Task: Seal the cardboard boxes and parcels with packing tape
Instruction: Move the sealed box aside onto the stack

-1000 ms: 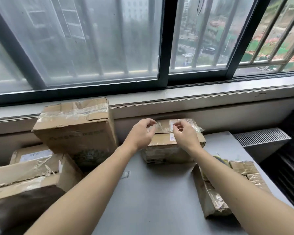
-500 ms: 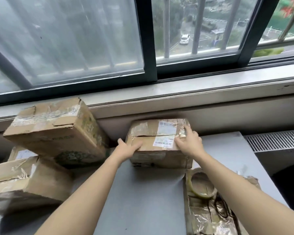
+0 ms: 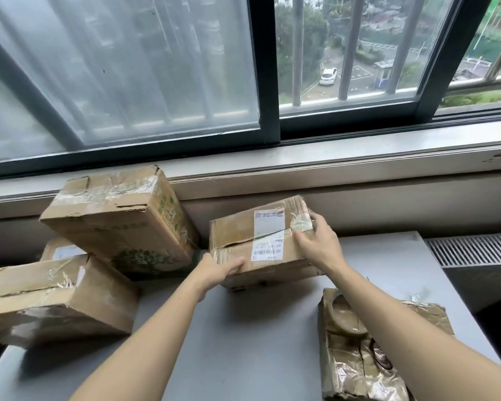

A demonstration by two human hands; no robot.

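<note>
A small cardboard box with a white shipping label sits at the back of the grey table, its top tilted toward me. My left hand holds its near left lower edge, thumb on top. My right hand presses a strip of clear tape onto the box's right end, fingers flat over the corner. A roll of packing tape lies on a flat taped parcel at the front right, partly hidden by my right forearm.
A larger taped box leans against the wall below the window sill, resting on other boxes. Another box lies at the left edge. A grey vent grille sits to the right of the table.
The small box has been tipped and turned so its labelled top faces me. My left hand shifted to its lower front edge; my right hand stays on the tape at the right end.
</note>
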